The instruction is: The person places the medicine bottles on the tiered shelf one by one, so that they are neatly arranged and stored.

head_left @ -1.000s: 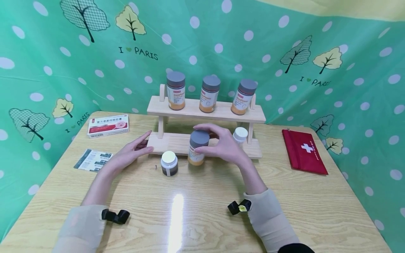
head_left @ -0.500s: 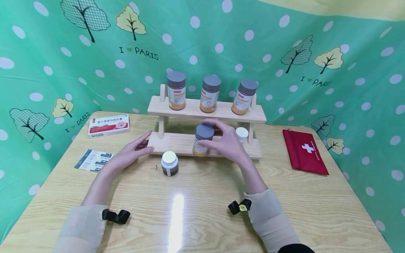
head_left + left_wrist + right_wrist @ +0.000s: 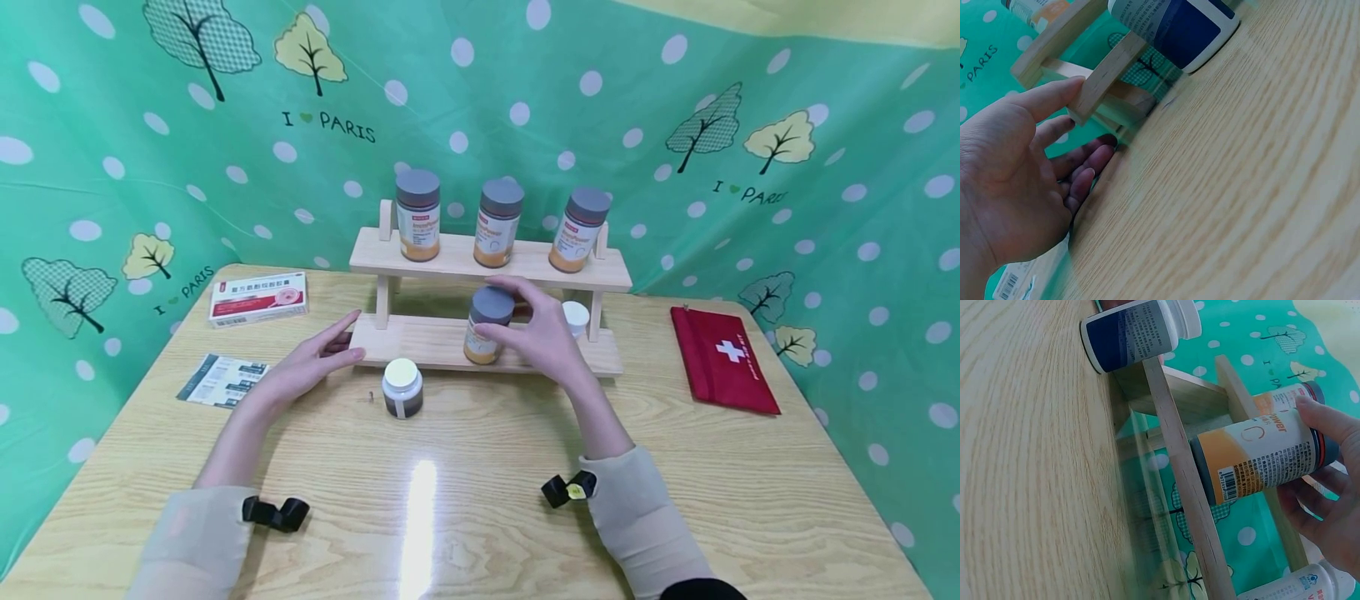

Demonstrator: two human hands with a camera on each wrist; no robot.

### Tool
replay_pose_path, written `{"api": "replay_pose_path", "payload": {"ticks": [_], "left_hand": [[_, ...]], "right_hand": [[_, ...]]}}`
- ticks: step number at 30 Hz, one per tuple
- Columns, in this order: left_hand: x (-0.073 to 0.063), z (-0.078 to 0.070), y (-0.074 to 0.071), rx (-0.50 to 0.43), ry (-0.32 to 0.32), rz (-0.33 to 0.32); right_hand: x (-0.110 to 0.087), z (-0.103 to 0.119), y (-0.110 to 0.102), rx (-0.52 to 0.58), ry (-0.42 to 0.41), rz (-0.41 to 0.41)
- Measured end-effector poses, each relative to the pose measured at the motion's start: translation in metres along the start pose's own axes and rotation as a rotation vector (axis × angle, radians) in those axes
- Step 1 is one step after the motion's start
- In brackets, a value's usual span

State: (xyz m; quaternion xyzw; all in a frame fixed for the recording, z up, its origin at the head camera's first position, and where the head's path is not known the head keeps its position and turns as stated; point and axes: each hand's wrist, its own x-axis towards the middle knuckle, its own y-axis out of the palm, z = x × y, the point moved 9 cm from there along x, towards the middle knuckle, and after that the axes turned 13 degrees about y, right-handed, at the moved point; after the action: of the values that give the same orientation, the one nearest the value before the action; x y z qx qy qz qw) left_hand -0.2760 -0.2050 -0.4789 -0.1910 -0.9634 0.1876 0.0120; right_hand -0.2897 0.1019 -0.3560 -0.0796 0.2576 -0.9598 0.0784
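Observation:
A grey-capped supplement bottle (image 3: 480,337) with a white and orange label stands at the lower tier of a two-tier wooden rack (image 3: 420,337). My right hand (image 3: 538,333) holds it near the top, thumb in front and fingers behind; in the right wrist view the bottle (image 3: 1260,456) has its base at the shelf board. With fingers extended, my left hand (image 3: 309,367) touches the left end of the lower board, also visible in the left wrist view beside the hand (image 3: 1016,162). A white-capped bottle (image 3: 402,389) stands on the table in front of the rack.
Several matching bottles, one a grey-capped bottle (image 3: 498,223), line the upper tier. Another white-capped bottle (image 3: 575,318) is at the lower tier's right end. A medicine box (image 3: 258,300) and a blister pack (image 3: 222,380) lie left; a red first-aid pouch (image 3: 723,360) lies right.
My right hand has carried the grey-capped bottle up and to the right, from in front of the lower board onto it. The left hand stays in place.

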Motion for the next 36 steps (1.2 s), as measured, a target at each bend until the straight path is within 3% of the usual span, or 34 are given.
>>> {"api": "replay_pose_path", "payload": {"ticks": [13,36], "left_hand": [[0.0002,0.0017,-0.0009,-0.006,0.0,0.001],[-0.0011,0.0011,-0.0008,-0.014,-0.008,0.0]], "right_hand": [[0.0007,0.0012,-0.0019,-0.021,-0.026,-0.037],[0.0025,0.0012,-0.001,-0.036,-0.022,-0.034]]}}
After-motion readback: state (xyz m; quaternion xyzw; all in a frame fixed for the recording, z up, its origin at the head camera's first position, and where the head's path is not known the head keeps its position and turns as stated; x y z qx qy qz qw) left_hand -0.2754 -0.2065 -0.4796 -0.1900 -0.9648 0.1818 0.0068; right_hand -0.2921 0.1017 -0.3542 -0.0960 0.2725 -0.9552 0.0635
